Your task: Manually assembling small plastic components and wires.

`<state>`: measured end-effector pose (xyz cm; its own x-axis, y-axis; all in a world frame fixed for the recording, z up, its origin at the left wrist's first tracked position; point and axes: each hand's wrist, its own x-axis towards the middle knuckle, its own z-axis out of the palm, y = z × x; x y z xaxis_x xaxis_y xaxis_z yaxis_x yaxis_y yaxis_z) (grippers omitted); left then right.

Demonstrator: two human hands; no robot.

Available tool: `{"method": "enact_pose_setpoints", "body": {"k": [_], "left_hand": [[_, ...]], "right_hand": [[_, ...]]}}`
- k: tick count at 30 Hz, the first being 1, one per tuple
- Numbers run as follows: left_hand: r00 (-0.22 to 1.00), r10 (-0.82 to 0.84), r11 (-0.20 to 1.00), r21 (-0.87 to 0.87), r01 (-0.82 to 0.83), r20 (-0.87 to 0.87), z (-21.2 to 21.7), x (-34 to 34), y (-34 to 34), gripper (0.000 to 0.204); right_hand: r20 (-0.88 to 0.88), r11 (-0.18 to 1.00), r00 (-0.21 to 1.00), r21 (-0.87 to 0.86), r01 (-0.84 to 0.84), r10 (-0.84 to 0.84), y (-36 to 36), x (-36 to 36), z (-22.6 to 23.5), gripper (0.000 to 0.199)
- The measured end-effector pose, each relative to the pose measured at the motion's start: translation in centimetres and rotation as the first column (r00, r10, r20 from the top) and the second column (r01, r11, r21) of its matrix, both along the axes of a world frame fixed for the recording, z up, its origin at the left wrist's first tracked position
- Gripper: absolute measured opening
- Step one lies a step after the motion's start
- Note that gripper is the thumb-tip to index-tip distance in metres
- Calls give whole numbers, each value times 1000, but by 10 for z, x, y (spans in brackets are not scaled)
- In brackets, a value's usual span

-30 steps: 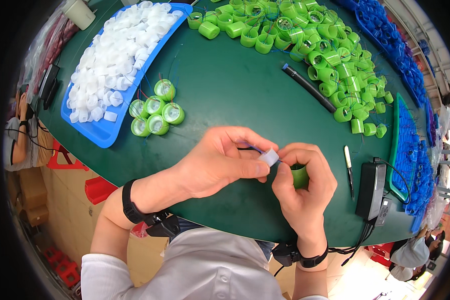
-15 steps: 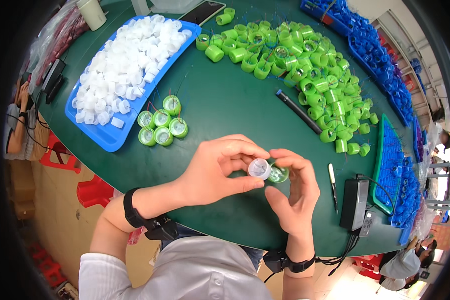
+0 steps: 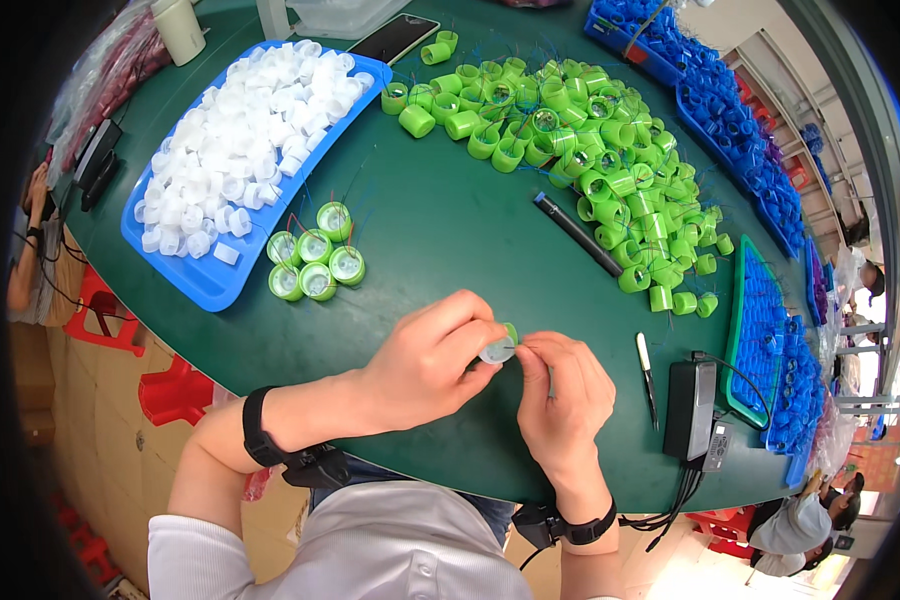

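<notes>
Both my hands meet over the near edge of the green desk (image 3: 440,230). Left hand (image 3: 425,365) fingers pinched tight on a small round translucent plastic cap (image 3: 497,351), right hand (image 3: 562,400) fingers closed against a glossy green ring (image 3: 511,331) behind it.

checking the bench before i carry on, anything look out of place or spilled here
Nothing is spilled or damaged. One white cap lies on its side at the blue tray's near edge, apart from the heap. The green caps lie loose in a scattered pile, some tipped over. Both hands, left hand and right hand, pinch one small cap.
</notes>
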<state>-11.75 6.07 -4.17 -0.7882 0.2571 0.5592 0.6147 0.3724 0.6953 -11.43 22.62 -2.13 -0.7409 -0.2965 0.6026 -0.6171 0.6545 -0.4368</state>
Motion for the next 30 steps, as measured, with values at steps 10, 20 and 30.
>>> {"method": "enact_pose_setpoints", "body": {"k": [10,20,30], "left_hand": [[895,-267,952,242,187,359,10,-6,-15,43],[-17,-950,310,942,-129,310,2,-9,-12,34],[153,-939,301,951,-69,309,-3,-7,-7,36]], "right_hand": [[345,895,907,-440,-69,240,7,2,-1,8],[262,823,898,-545,-164,353,15,-2,2,10],[184,867,930,-452,-207,318,12,-3,9,12]]}}
